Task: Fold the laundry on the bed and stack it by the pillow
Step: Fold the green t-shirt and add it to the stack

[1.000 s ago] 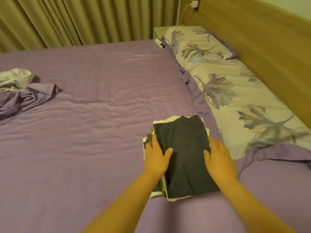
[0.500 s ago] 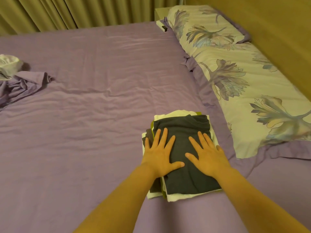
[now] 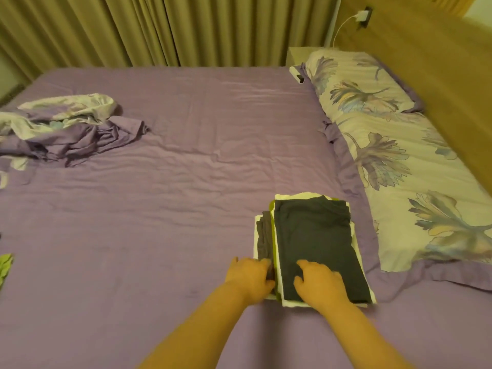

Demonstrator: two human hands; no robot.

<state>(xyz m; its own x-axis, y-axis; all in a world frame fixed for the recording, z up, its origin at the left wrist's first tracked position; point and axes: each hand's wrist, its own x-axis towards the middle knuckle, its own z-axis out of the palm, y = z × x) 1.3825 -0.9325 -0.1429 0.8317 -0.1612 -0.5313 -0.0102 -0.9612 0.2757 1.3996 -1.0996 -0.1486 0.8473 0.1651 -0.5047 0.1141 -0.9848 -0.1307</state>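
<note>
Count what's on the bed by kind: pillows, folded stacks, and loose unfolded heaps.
Pillows: 2, far pillow and near pillow
Folded stacks: 1, stack
Loose heaps: 2, purple heap and green cloth, which is cut off at the frame edge
Total: 5

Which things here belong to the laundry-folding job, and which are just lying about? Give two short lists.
Job: folded stack; left hand at the stack's side; right hand on its dark top; crumpled bedding; green garment at the left edge; pillow; bed.

Lying about: curtain; charger; nightstand.
</note>
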